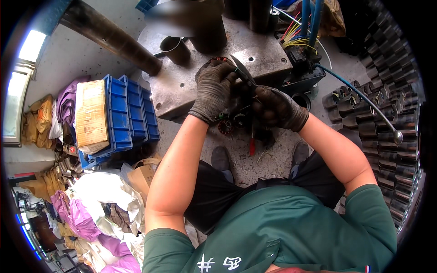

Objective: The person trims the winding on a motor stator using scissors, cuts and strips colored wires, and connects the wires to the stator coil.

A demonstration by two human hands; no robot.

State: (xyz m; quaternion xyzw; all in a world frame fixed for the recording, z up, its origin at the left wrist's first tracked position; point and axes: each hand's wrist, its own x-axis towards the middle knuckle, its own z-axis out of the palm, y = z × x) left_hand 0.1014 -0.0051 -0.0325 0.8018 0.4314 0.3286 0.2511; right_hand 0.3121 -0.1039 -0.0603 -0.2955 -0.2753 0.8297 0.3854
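One round part [221, 59] sits at the upper middle of the frame, pinched by the left hand [215, 86], while the right hand [278, 109] grips scissors [244, 73] beside it, so snipping seems left, but I can't tell what is done.

Blue plastic crates [120, 113] are stacked at the left, and a cardboard box [92, 116] is seen beside them. Below, a white sack [96, 184] and purple sacks [83, 219] are heaped. At the right, shiny metal cylinders [395, 157] are ranged in rows, overlapped in part by a blue hose [351, 85].
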